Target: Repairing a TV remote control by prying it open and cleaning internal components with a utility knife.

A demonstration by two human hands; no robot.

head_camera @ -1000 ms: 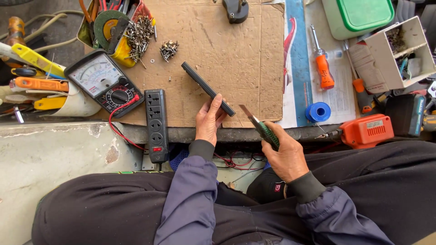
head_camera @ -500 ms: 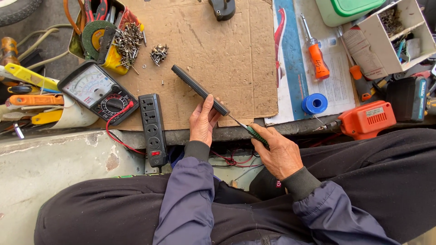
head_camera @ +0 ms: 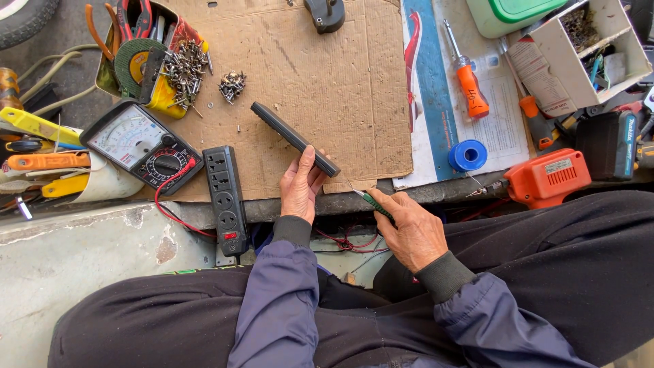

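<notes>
At the far left edge of the frame, yellow and orange tool handles (head_camera: 44,163) are seen lying side by side. Just right of them, in the left middle, an analog multimeter (head_camera: 139,146) is laid at the edge of a cardboard sheet (head_camera: 320,88), with a red lead curling down from it. Above it, in the upper left, a yellow tray (head_camera: 153,65) filled with screws and pliers is placed, and a small heap of screws (head_camera: 232,86) is found beside it on the cardboard. A black power strip (head_camera: 226,199) is laid upright in the frame below the multimeter's right side.

In the centre, a long black remote-like bar (head_camera: 294,138) is held tilted over the cardboard; its lower right end is grasped by the left hand (head_camera: 300,187), thumb on top. Just right of that, a green-handled screwdriver (head_camera: 371,202) is gripped in the closed right hand (head_camera: 412,232), its thin tip pointed up toward the bar's held end.

Further right, a blue roll of tape (head_camera: 467,155) is set near an orange-handled screwdriver (head_camera: 470,85). An orange power tool (head_camera: 548,177) is seen at the right middle, and a white compartment box (head_camera: 586,51) in the upper right.
</notes>
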